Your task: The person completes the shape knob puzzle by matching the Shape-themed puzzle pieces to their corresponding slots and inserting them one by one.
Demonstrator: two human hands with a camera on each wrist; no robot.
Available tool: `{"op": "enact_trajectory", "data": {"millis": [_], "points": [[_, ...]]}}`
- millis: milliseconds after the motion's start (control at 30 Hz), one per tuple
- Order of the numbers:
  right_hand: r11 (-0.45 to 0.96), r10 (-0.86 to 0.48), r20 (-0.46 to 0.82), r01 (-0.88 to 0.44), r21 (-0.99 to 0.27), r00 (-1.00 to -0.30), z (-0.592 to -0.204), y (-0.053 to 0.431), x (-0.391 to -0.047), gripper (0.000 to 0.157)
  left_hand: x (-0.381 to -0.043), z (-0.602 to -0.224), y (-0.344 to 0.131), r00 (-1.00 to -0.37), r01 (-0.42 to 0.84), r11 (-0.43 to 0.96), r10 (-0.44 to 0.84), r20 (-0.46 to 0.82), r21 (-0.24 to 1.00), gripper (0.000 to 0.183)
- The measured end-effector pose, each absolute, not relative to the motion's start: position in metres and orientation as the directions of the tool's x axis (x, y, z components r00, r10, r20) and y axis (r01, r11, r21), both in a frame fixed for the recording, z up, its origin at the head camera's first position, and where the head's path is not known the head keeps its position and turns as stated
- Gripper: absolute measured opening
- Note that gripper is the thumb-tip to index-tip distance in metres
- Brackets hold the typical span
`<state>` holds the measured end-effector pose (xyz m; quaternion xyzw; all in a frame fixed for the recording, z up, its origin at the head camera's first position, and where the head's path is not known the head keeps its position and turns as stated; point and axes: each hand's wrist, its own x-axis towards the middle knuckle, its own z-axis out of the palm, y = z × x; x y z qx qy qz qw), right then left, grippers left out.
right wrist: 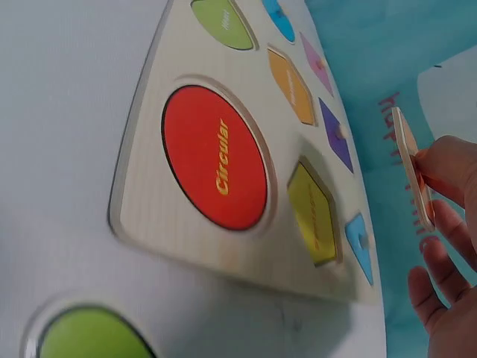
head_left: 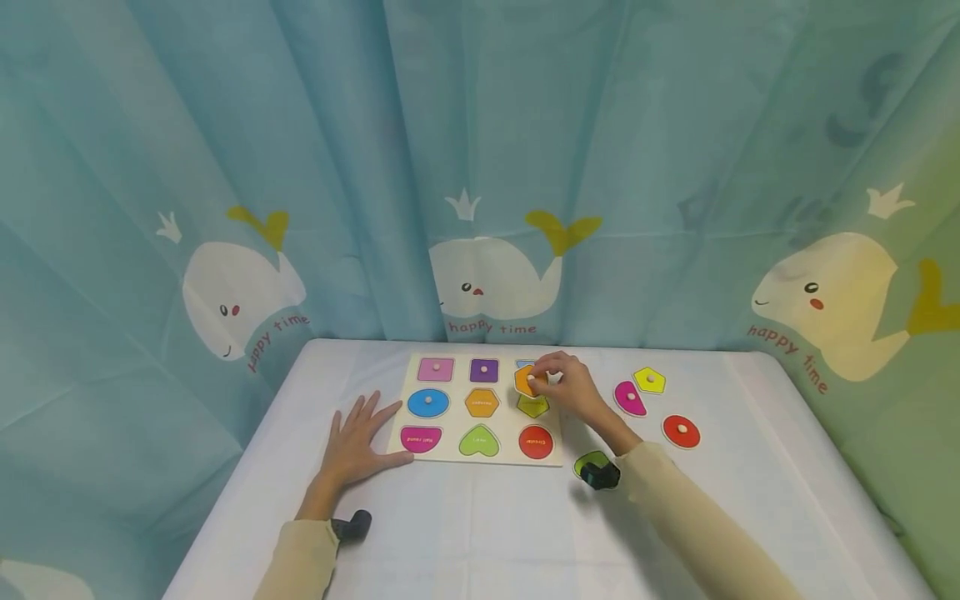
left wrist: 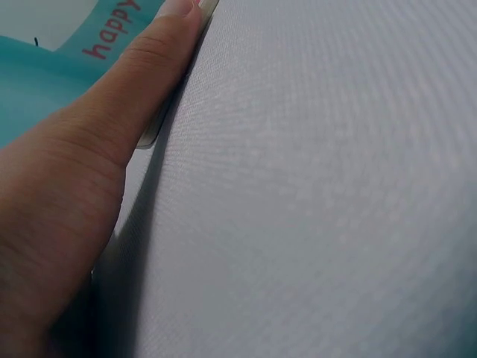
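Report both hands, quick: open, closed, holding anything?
Left hand: open, touching the board.
Right hand: closed, holding the hexagon piece.

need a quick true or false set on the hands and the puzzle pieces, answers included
1. The right hand holds the orange hexagon piece. True.
2. The red circle piece sits in its slot. False: the red circle piece lies on the table, off the board.
3. The left hand touches the puzzle board. True.
4. The purple square piece lies off the puzzle board. False: the purple square piece is in the board's far row, in the middle.
5. The yellow pentagon piece lies off the puzzle board. True.
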<state>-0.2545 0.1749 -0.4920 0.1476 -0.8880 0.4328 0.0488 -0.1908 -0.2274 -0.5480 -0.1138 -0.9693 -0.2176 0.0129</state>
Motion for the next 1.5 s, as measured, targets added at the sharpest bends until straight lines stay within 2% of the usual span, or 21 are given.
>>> {"op": "enact_trajectory", "data": {"millis": [300,533,833,1200,1500], "points": [[0.584,-0.231,0.168,-0.275,-0.764,-0.958,-0.497,0.154,-0.259,0.009,-0.191,-0.554,-0.227,-0.969,0.247,0.874,0.222,0.108,0.419,0.098],[0.579,-0.229,0.153,-0.261,-0.772,-0.961,-0.501,0.138,-0.26,0.007,-0.19,-0.552,-0.226,-0.973,0.231,0.88,0.215,0.084,0.415,0.098],[0.513,-0.257,0.183,-0.294,-0.806,-0.949,-0.513,0.117,-0.26,0.006,-0.19,-0.548,-0.225,-0.976,0.217,0.885,0.21,0.063,0.411,0.098],[0.556,-0.3,0.197,-0.339,-0.759,-0.933,-0.529,0.104,-0.261,0.005,-0.19,-0.547,-0.224,-0.974,0.223,0.883,0.213,0.071,0.413,0.098],[0.53,-0.327,0.212,-0.364,-0.766,-0.921,-0.532,0.098,-0.261,0.01,-0.19,-0.547,-0.226,-0.976,0.219,0.884,0.205,0.078,0.414,0.098]]}}
